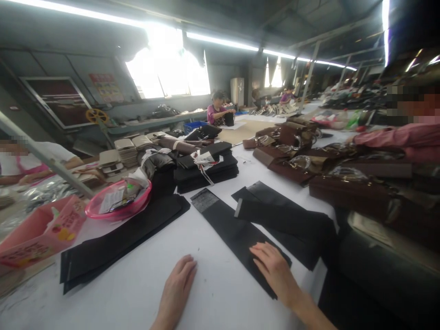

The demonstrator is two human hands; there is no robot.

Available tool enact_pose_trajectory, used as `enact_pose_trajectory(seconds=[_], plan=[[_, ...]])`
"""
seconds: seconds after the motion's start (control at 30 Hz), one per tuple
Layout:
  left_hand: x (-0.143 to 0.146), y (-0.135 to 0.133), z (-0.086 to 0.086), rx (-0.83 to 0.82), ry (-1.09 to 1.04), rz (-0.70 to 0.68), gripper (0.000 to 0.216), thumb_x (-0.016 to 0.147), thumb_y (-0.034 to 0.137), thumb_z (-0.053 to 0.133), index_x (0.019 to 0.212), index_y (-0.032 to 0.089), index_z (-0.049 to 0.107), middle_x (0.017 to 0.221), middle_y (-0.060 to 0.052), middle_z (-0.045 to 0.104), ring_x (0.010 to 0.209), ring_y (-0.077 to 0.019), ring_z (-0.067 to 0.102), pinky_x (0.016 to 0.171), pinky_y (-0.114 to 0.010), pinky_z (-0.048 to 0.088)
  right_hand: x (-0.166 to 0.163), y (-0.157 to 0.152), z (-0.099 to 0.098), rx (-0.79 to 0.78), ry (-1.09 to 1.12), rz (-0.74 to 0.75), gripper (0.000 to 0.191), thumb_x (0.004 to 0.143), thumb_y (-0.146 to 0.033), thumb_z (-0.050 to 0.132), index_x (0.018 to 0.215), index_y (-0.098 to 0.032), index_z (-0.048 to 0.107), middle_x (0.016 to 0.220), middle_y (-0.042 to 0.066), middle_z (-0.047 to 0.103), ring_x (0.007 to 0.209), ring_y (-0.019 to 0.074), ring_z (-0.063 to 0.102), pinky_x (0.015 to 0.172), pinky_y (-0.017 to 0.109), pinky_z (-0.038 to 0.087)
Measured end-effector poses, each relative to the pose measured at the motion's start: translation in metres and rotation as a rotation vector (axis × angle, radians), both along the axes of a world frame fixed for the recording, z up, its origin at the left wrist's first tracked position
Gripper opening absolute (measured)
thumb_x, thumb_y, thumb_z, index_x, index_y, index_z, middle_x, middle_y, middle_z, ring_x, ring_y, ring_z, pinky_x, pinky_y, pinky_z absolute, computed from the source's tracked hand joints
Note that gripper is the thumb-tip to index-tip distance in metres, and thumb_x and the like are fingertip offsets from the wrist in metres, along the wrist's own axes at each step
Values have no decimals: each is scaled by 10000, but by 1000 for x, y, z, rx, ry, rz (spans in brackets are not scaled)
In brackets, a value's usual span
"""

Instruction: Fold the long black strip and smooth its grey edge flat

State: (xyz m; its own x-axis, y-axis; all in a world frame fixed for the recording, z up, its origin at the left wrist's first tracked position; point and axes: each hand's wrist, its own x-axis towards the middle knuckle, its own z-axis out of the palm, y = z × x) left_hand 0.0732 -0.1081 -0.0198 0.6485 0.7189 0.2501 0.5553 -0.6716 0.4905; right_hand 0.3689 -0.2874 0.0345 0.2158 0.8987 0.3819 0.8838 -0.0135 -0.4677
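Note:
My left hand [177, 288] rests on the white tabletop [137, 300], fingers stretched forward, with nothing in it. On a long black strip of material [233, 236] lies my right hand [273, 272], its fingers extended over the strip's near part. The far end of that strip has a shiny dark grey patch. Just right of it, more black strips [288, 220] overlap at different angles, one with a pale grey end. Left of my hands sits a pile of long black pieces [127, 238].
A pink basin [118, 213] holding small items and a pink box [41, 233] stand at left. Stacked black pieces [206, 174] lie behind. Brown handbags [347, 192] crowd the right, beside a person's pink sleeve [395, 140]. Other people sit at far tables and at left.

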Motion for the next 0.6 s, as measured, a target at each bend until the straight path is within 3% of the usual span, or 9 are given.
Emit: enact_pose_trajectory(seconds=[0.1, 0.3, 0.47, 0.6], plan=[[1, 0, 1, 2, -1, -9, 229, 977, 353, 430, 1117, 272, 593, 1275, -72, 564, 1194, -238, 563, 1022, -444, 513, 24, -12, 6, -84, -38, -23, 385, 861, -146, 658, 1230, -244, 605, 1195, 65, 630, 1144, 252, 582, 1043, 496, 491], [1, -1, 2, -14, 6, -2, 221, 979, 350, 426, 1119, 285, 583, 1285, -55, 552, 1202, -224, 554, 1033, -434, 506, 33, -39, 8, -334, -34, 130, 771, 653, -200, 857, 1339, -346, 537, 1382, 33, 537, 1300, 293, 479, 1122, 496, 414], [2, -3, 2, -20, 14, 11, 216, 979, 347, 424, 1119, 295, 580, 1287, -43, 551, 1217, -219, 542, 1044, -436, 495, 43, -47, 4, -383, -10, 189, 772, 669, -125, 781, 1360, -353, 521, 1412, 26, 518, 1298, 267, 492, 1092, 407, 462], [3, -3, 4, -35, 21, 11, 214, 985, 351, 416, 1119, 294, 573, 1286, -42, 544, 1224, -210, 530, 1053, -432, 483, 53, -40, -1, -347, -53, 210, 714, 706, 7, 592, 1345, -309, 542, 1317, 30, 597, 1214, 219, 569, 1055, 369, 500]])
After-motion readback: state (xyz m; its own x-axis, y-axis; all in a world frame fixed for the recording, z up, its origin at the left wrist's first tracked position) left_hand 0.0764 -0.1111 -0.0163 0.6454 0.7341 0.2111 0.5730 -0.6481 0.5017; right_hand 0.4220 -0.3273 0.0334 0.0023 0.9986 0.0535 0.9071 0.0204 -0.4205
